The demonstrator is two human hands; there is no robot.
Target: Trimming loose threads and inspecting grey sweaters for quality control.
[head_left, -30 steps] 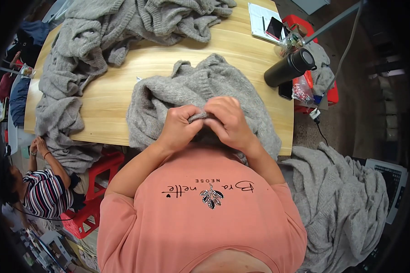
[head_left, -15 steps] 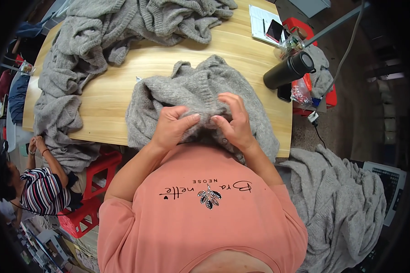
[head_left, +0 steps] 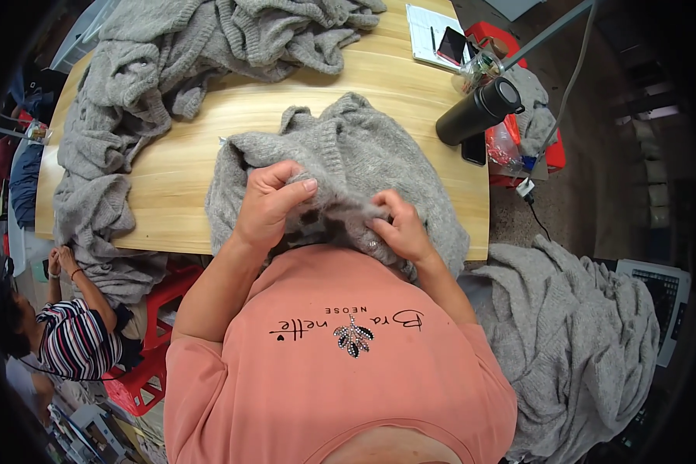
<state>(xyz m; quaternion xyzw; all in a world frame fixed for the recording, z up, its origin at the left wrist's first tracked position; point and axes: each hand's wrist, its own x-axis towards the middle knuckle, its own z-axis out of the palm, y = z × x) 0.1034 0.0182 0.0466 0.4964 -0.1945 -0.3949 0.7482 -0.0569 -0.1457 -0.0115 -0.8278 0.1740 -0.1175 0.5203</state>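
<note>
A fuzzy grey knitted sweater [head_left: 410, 170] lies bunched at the table's near edge, against my body. My left hand [head_left: 267, 205] is closed on its near edge, thumb on top and fingers curled round the knit. My right hand [head_left: 400, 228] pinches the same edge a little lower and to the right. Between the two hands a strip of the knit is drawn out, with a dark hollow of the garment beneath it. A ribbed band runs up the middle of the sweater beyond my hands. Parts of my fingertips are hidden by the fabric.
More grey knits [head_left: 124, 93] spread over the table's left and far sides. At right stand a black bottle [head_left: 475, 112], a phone [head_left: 451, 46] on a notebook [head_left: 421, 23], and a red stool [head_left: 553, 155]. A grey knit pile [head_left: 572, 340] lies lower right. A co-worker [head_left: 77, 332] sits left.
My hands have moved apart: the left one up and to the left, the right one lower. The sweater's edge between them is now stretched out. The whole view has shifted slightly.
</note>
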